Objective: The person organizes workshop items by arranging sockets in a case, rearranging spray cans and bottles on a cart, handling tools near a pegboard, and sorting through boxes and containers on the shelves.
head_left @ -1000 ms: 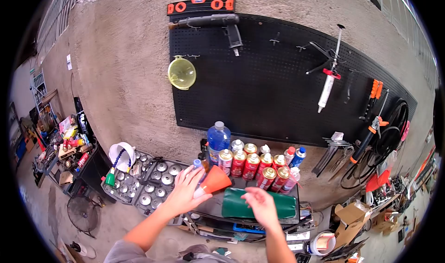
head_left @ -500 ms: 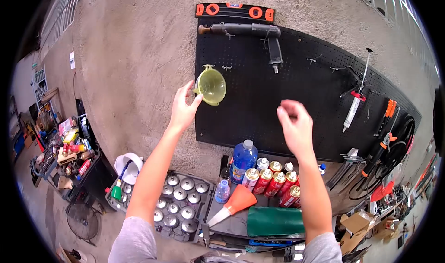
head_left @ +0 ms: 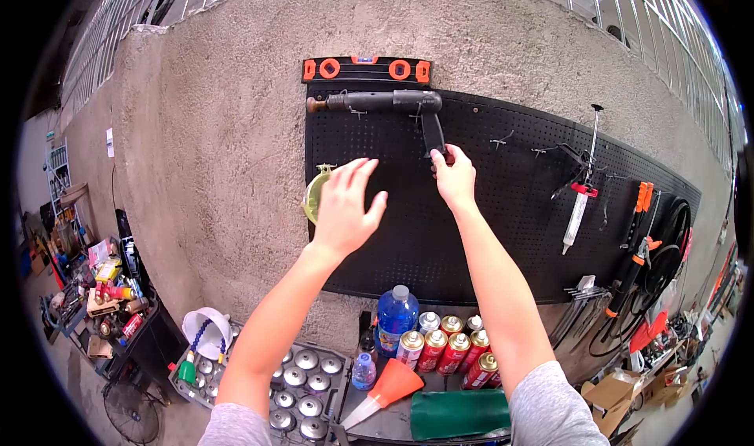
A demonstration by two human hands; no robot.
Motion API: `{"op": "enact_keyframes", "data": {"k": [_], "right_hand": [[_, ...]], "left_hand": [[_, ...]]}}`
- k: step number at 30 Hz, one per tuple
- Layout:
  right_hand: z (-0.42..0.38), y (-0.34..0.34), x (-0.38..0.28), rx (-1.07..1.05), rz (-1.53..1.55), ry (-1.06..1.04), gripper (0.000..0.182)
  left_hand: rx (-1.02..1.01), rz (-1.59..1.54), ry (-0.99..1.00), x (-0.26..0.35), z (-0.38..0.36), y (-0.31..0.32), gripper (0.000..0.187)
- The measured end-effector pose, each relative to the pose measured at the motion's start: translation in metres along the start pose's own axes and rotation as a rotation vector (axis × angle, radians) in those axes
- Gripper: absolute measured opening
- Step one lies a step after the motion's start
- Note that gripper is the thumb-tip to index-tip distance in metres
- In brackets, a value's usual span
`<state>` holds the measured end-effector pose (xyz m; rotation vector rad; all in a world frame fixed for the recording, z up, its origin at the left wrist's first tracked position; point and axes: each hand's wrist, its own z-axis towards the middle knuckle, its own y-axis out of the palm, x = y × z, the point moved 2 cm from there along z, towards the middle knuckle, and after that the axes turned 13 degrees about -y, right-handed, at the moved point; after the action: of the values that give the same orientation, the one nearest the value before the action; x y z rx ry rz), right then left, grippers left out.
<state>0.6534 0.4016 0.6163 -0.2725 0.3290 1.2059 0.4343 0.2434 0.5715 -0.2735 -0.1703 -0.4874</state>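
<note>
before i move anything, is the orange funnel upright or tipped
Tipped: the orange funnel lies on its side, its white spout stretched along the bench top.

Both arms raised.
Left hand (head_left: 345, 210) open, fingers spread; right hand (head_left: 455, 177) higher, its fingers curled in.

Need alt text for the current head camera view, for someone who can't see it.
A person's right hand holds the handle end of a black air tool hung on a black pegboard; the open left hand partly hides a yellow-green funnel. Below stand spray cans and an orange funnel.
</note>
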Motion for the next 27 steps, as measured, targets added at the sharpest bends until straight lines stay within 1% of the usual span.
{"op": "enact_keyframes", "data": {"k": [1, 3, 5, 6, 8, 9, 11, 13, 15, 17, 19, 20, 21, 23, 24, 25, 27], "right_hand": [[0.001, 0.001, 0.0, 0.021, -0.019, -0.004, 0.041], [0.002, -0.001, -0.005, -0.003, -0.005, 0.027, 0.042], [0.001, -0.006, -0.011, -0.033, 0.031, 0.078, 0.04], [0.0, -0.011, -0.017, -0.04, 0.004, 0.054, 0.041], [-0.009, -0.021, -0.027, -0.029, -0.067, -0.019, 0.043], [-0.015, -0.029, -0.03, -0.03, -0.069, -0.015, 0.043], [-0.029, -0.046, -0.036, -0.041, -0.075, -0.049, 0.043], [-0.043, -0.074, -0.042, -0.105, -0.104, -0.089, 0.041], [-0.059, -0.109, -0.052, -0.158, -0.109, -0.091, 0.037], [-0.075, -0.144, -0.053, -0.161, -0.062, -0.039, 0.032], [-0.088, -0.175, -0.05, -0.15, -0.057, 0.015, 0.031], [-0.094, -0.191, -0.047, -0.15, -0.027, 0.057, 0.031], [-0.101, -0.21, -0.043, -0.144, -0.005, 0.101, 0.031], [-0.111, -0.244, -0.04, -0.094, 0.039, 0.056, 0.029], [-0.113, -0.262, -0.039, -0.063, 0.032, 0.04, 0.027], [-0.113, -0.283, -0.037, -0.036, 0.039, 0.018, 0.025], [-0.109, -0.328, -0.024, 0.061, 0.057, -0.028, 0.02]], "left_hand": [[-0.048, -0.003, 0.035, 0.006, 0.008, 0.01, 0.062], [-0.144, 0.071, 0.056, 0.014, 0.02, 0.031, 0.073], [-0.151, 0.108, 0.086, 0.022, 0.034, 0.05, 0.077], [-0.153, 0.104, 0.087, 0.027, 0.039, 0.057, 0.077], [-0.14, 0.197, 0.098, 0.033, 0.047, 0.071, 0.081], [-0.145, 0.195, 0.096, 0.036, 0.048, 0.077, 0.081], [-0.172, 0.222, 0.052, 0.038, 0.047, 0.087, 0.083], [-0.195, 0.229, 0.022, 0.045, 0.041, 0.09, 0.084], [-0.126, 0.23, -0.011, 0.059, 0.028, 0.093, 0.084], [-0.075, 0.18, 0.005, 0.086, 0.013, 0.096, 0.08], [-0.117, 0.079, 0.078, 0.12, -0.001, 0.102, 0.077], [-0.096, 0.055, 0.132, 0.14, -0.008, 0.106, 0.067], [-0.114, 0.022, 0.142, 0.159, -0.011, 0.108, 0.067], [-0.318, -0.095, 0.117, 0.196, -0.018, 0.124, 0.055], [-0.288, -0.137, 0.117, 0.21, -0.022, 0.136, 0.045], [-0.302, -0.232, 0.073, 0.227, -0.026, 0.147, 0.039], [-0.401, -0.349, -0.067, 0.26, -0.03, 0.167, 0.035]]}}
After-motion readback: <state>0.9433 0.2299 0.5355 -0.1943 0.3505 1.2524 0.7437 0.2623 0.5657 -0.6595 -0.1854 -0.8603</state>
